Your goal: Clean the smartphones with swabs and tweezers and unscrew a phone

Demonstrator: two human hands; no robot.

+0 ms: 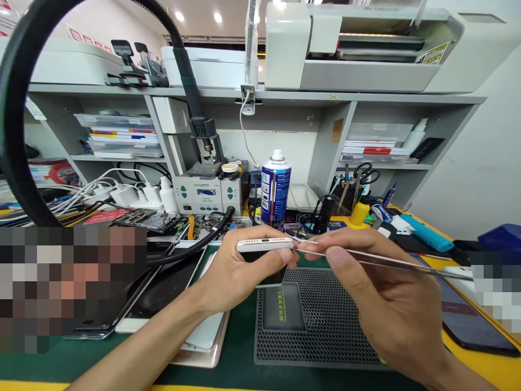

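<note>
A white phone (264, 245) is held up over the work mat, its port edge facing me and its dark screen below. My left hand (244, 266) is closed round it, the thumb along its front edge. My right hand (386, 282) pinches long metal tweezers (407, 262), whose tips point left at the phone's right end. Whether the tips touch the phone or hold something small there cannot be made out. Beneath both hands lies a black honeycomb-textured pad (325, 326).
Several phones (163, 293) lie on the green mat at the left. Behind stand a grey soldering station (203, 193), a blue spray can (275, 190) and a tool holder (352, 190). A dark phone (472, 315) lies at the right. A black hose (12, 108) arches over the left.
</note>
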